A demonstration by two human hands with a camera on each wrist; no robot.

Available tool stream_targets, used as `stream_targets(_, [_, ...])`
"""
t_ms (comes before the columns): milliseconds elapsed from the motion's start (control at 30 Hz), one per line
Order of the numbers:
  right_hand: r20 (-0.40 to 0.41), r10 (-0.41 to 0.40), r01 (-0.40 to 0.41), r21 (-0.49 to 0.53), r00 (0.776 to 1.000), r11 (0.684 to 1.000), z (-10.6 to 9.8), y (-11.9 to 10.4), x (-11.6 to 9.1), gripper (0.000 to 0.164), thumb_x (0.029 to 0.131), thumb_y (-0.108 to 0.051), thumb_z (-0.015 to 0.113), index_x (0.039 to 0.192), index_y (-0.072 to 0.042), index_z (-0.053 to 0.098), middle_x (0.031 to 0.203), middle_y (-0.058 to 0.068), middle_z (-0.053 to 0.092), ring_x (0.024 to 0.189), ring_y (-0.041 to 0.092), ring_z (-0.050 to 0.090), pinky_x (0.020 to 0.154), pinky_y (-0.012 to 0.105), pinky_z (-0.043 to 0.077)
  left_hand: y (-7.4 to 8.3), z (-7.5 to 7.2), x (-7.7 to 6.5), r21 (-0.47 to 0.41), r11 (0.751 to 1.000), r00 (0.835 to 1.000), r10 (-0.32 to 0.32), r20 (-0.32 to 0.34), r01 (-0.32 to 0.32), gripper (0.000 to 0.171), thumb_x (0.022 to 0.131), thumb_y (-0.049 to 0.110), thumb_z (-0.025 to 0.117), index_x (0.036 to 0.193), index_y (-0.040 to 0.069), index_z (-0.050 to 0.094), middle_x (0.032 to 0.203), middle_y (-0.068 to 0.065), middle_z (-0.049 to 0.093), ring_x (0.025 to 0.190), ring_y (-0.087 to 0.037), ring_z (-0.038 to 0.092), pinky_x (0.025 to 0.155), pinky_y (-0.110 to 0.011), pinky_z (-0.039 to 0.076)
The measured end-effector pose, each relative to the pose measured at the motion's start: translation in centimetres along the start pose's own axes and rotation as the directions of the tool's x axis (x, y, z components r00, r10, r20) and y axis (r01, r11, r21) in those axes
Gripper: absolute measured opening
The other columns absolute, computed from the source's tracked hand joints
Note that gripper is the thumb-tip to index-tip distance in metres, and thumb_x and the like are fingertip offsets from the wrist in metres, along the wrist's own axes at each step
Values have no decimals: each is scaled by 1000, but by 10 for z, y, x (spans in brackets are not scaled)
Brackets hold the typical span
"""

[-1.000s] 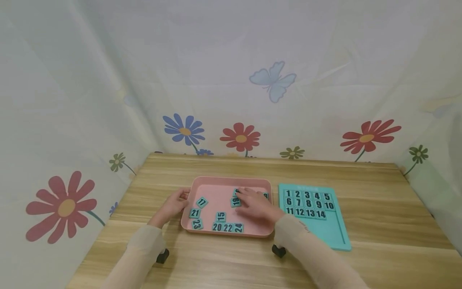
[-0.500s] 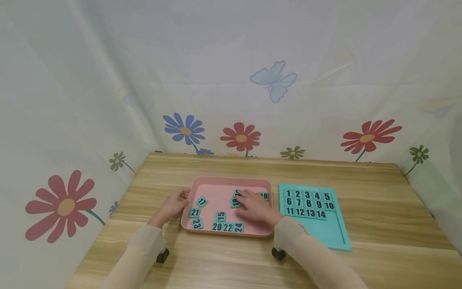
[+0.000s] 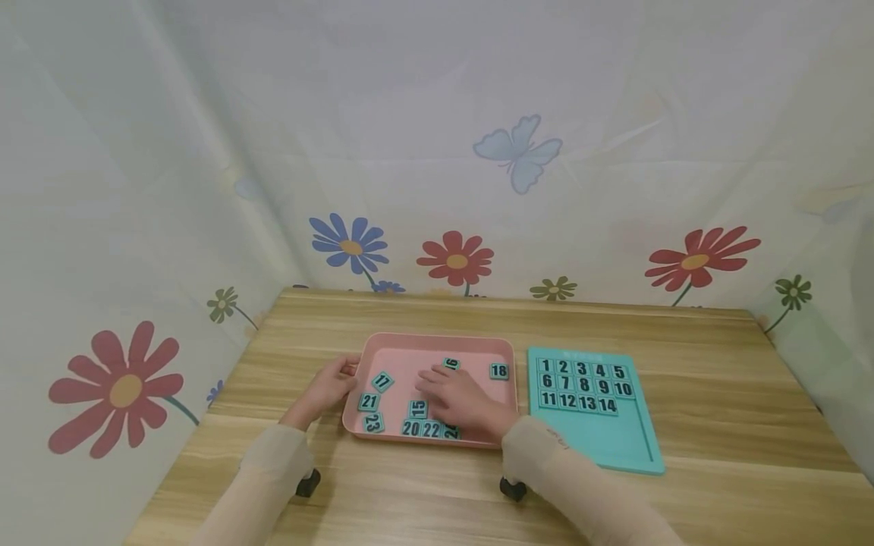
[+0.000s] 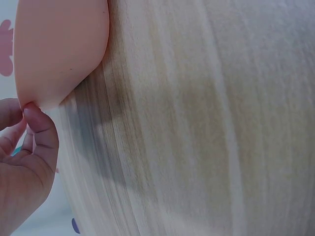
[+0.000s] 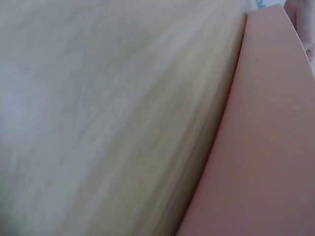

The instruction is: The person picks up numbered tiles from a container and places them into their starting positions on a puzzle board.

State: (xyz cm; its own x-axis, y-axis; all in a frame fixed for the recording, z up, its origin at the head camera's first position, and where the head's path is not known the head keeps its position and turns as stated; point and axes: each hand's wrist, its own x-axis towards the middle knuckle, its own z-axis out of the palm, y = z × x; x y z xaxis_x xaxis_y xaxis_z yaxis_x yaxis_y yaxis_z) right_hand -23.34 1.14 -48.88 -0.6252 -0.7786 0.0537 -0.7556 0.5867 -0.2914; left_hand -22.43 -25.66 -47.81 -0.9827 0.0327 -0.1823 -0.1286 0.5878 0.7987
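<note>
My left hand [image 3: 331,384] pinches the left rim of a pink tray [image 3: 437,340]; the left wrist view shows thumb and fingers on the tray's edge [image 4: 59,49]. Over the tray's right half, my right hand [image 3: 464,398] reaches in palm down with fingers extended, its tips just above and right of number tile 15 [image 3: 418,409]. Tile 16 [image 3: 451,364] peeks out beyond the fingers, and tile 24 [image 3: 451,432] is partly covered by the hand. Tile 19 cannot be seen. Mostly the tray's outer wall [image 5: 266,123] fills the right side of the right wrist view.
Tiles 17 [image 3: 382,381], 21 [image 3: 369,403] and 23 [image 3: 372,423] lie at the tray's left, 20 and 22 along the front, 18 [image 3: 499,371] at the right. Right of the tray, a turquoise board [image 3: 624,447] bears tiles 1 to 14 in rows. Both rest on a wooden table [image 3: 717,425].
My right hand has moved left and toward me, away from tile 16, uncovering tile 18. Tile 19, visible earlier under the fingers, is now out of sight. My left hand stays put.
</note>
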Motion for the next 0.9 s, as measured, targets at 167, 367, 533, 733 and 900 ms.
stream_targets(167, [-16,-49,48,-16,999,999,6,-6,5,42,85,-18,51,127,-19,49,136,-1,42,130,24,30,103,46,28,-1,0,0,-7,1000,1000,-6,1,6,42,85,0,45,126,0,41,106,-21,47,88,-24,54,67,-29,49])
stream_targets(367, [-2,-47,47,-36,999,998,11,-10,9,39,86,-13,48,123,-24,53,132,-5,47,130,21,31,102,48,27,-1,1,0,-8,1000,1000,-2,-8,2,42,84,0,45,126,0,41,105,-21,47,88,-24,54,69,-30,50])
stream_targets(533, [-1,-35,35,-49,999,998,12,-11,9,37,86,-13,48,121,-24,54,130,-6,48,129,20,31,102,48,27,-1,0,1,-10,1000,1000,12,-8,-12,41,84,-1,45,126,-1,41,103,-20,47,88,-23,54,69,-30,49])
stream_targets(733, [-30,-16,14,-60,999,998,12,-9,8,33,83,-17,55,116,-21,58,123,-5,54,126,19,37,99,45,32,0,1,1,-7,1000,1000,14,-8,-14,41,85,-1,45,126,-1,41,103,-19,47,87,-23,54,68,-29,49])
stream_targets(900, [-98,-29,23,-68,995,997,11,-8,5,27,80,-20,60,107,-19,64,110,-5,61,113,15,47,92,36,38,-1,1,1,0,1000,1000,10,-9,-10,42,84,-1,45,126,-1,42,103,-20,47,89,-24,54,69,-30,49])
